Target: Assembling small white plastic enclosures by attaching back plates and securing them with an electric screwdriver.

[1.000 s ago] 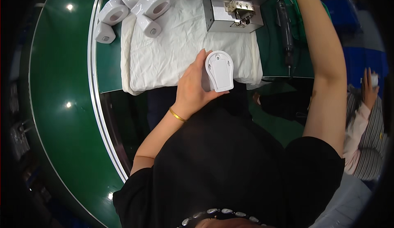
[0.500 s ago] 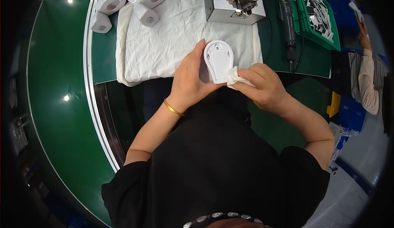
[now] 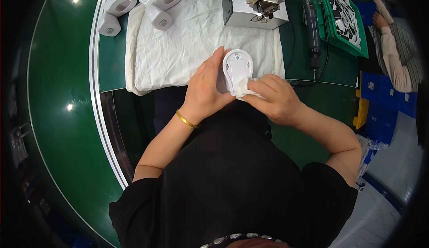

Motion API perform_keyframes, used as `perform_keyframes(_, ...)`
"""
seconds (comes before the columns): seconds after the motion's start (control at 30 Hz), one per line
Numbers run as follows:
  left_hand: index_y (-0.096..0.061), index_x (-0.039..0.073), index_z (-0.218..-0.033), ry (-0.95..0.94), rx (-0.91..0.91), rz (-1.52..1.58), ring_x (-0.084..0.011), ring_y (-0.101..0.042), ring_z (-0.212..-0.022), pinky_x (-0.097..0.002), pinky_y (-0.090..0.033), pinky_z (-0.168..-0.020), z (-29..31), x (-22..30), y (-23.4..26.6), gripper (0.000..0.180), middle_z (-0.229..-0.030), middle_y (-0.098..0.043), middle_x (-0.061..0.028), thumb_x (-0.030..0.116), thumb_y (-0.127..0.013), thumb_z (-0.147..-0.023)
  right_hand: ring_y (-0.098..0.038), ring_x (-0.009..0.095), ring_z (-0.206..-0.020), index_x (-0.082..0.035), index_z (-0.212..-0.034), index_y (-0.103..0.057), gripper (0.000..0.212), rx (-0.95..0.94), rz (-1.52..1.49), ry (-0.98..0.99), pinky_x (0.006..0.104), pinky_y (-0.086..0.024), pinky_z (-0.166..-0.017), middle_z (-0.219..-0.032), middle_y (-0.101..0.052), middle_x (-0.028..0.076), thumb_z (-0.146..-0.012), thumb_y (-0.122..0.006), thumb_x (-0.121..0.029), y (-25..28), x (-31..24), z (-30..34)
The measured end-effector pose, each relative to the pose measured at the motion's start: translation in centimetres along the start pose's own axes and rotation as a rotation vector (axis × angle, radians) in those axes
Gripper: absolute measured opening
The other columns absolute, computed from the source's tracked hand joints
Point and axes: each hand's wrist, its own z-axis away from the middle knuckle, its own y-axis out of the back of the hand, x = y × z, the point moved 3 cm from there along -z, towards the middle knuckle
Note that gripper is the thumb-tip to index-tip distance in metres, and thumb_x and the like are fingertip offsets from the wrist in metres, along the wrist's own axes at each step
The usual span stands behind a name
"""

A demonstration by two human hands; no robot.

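My left hand [image 3: 204, 85] is closed around the left side of a white plastic housing [image 3: 238, 65], rounded at the top and narrower below. Its recessed face, with several small screw holes and a flat inner panel, is turned up. In my right hand [image 3: 278, 98] a crumpled white cloth [image 3: 246, 88] is pinched between thumb and fingers. The cloth presses on the lower right end of the housing and covers that corner. Both hands are just off the near edge of the padded table.
A white cloth pad [image 3: 178, 60] covers the green table [image 3: 113, 65]. Several glossy white housings [image 3: 161, 0] lie at its far left. Behind are a grey metal machine [image 3: 254, 11], a black electric screwdriver [image 3: 312, 33] and a green bin [image 3: 363, 42] of small parts. A co-worker's arm [image 3: 393, 60] shows at right.
My right hand has moved the cloth left, further onto the housing's lower end. The housing has dropped slightly toward me. At right, the co-worker's arms have shifted.
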Motion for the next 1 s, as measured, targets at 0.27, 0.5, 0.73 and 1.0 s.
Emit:
perform_keyframes(0.27, -0.035, -0.005, -0.143, 0.001, -0.006, -0.054, -0.0348, -0.060, -0.111, -0.0391, -0.050, -0.094, 0.1, 0.4, 0.0, 0.101, -0.131, -0.059, -0.0151, 0.018, -0.089, -0.061, -0.062, 0.033, -0.090, -0.001, -0.103, -0.068, 0.038, 0.141, -0.169, -0.363, 0.0356, -0.052, -0.079, -0.109, -0.059, 0.019, -0.066, -0.075, -0.001, 0.6, -0.4, 1.7)
perform_keyframes(0.5, -0.034, -0.004, -0.143, 0.010, -0.028, 0.018, -0.0345, -0.058, -0.115, -0.0389, -0.050, -0.095, 0.0, 0.1, 0.1, 0.100, -0.133, -0.058, -0.0147, 0.014, -0.088, -0.060, -0.062, 0.023, -0.088, -0.001, -0.092, -0.070, 0.017, 0.383, -0.353, -0.722, 0.0322, -0.050, -0.079, -0.103, -0.061, 0.012, -0.077, -0.075, 0.003, -3.0, -2.3, 1.7)
perform_keyframes(0.73, -0.035, -0.003, -0.142, 0.012, -0.029, 0.003, -0.0343, -0.058, -0.115, -0.0384, -0.050, -0.095, 0.1, 0.0, 0.2, 0.097, -0.131, -0.059, -0.0152, 0.015, -0.087, -0.062, -0.063, 0.016, -0.093, -0.001, -0.092, -0.072, 0.015, 0.404, -0.584, -0.894, 0.0273, -0.047, -0.084, -0.101, -0.065, 0.007, -0.077, -0.076, 0.002, -3.8, -1.9, 2.1)
perform_keyframes(1.0, -0.035, -0.002, -0.143, -0.005, -0.008, 0.003, -0.0321, -0.059, -0.113, -0.0385, -0.049, -0.094, 0.3, -0.4, 0.1, 0.098, -0.132, -0.059, -0.0133, 0.023, -0.088, -0.065, -0.063, 0.015, -0.094, 0.000, -0.093, -0.073, 0.015, 0.383, -0.667, -0.976, 0.0265, -0.047, -0.085, -0.101, -0.066, 0.006, -0.079, -0.076, 0.002, -3.8, -2.5, 1.9)
